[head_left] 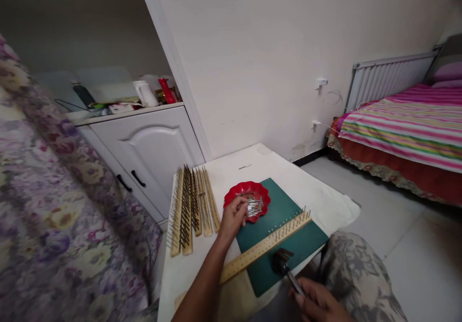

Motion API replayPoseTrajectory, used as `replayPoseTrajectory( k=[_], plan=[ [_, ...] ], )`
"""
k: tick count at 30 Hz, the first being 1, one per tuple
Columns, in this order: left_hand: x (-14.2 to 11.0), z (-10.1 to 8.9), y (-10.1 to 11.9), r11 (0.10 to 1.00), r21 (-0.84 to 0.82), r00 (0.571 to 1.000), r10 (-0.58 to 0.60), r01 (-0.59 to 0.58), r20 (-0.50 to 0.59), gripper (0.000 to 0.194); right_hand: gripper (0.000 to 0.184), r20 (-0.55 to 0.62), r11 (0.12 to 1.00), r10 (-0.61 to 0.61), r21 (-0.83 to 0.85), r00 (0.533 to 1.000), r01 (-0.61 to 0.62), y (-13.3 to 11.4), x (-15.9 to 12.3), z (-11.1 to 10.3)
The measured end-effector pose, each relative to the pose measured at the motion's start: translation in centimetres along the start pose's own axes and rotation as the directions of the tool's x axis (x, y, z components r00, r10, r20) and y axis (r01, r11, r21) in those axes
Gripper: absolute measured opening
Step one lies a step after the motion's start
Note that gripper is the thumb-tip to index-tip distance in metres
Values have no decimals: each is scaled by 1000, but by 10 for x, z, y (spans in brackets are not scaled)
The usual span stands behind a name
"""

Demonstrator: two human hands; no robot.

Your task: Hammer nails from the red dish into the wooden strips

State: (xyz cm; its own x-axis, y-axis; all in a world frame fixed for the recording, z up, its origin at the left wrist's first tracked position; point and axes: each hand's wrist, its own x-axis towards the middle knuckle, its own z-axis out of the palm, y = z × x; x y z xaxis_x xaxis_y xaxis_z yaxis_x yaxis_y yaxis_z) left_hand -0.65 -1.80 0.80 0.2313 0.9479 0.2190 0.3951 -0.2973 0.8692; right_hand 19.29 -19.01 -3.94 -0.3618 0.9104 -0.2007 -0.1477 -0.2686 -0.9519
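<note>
My left hand (236,212) is over the near-left rim of a red scalloped bowl (265,193). Its fingers are curled together beside the loose metal nails (257,205) in the bowl; whatever is between the fingertips is hidden. My right hand (317,299) grips a hammer (292,276) by its handle, the head resting low over the front of a green mat (258,278). Across the mat lies a wooden strip (252,253) drilled with rows of holes. Nails stand upright in its right-hand part, while the left part shows bare holes.
Several wooden strips (186,206) full of upright nails lie at the left of the white-covered table (296,177). A floral curtain (90,245) and a white cabinet (151,144) are to the left. A striped bed (407,120) stands at the far right.
</note>
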Motion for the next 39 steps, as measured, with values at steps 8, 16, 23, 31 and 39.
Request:
replayPoseTrajectory(
  k=[8,16,23,31,39],
  plan=[
    [-71,29,9,929,371,1000,-10,1,23,21,50,-29,998,37,-55,999,-38,5,-5,-1],
    [-87,53,18,754,657,995,-45,-22,85,21,47,-70,997,31,-72,997,-36,7,-11,1],
    [-84,58,12,758,651,995,-39,-27,87,21,47,-67,996,40,-76,997,-45,8,-10,-2],
    [-76,62,14,723,689,992,-46,-47,116,19,48,-51,997,34,-68,998,-38,8,-10,-3],
    [-68,66,18,719,693,989,-57,-56,139,20,48,-27,996,41,-74,999,-43,14,-9,-8]
  ],
)
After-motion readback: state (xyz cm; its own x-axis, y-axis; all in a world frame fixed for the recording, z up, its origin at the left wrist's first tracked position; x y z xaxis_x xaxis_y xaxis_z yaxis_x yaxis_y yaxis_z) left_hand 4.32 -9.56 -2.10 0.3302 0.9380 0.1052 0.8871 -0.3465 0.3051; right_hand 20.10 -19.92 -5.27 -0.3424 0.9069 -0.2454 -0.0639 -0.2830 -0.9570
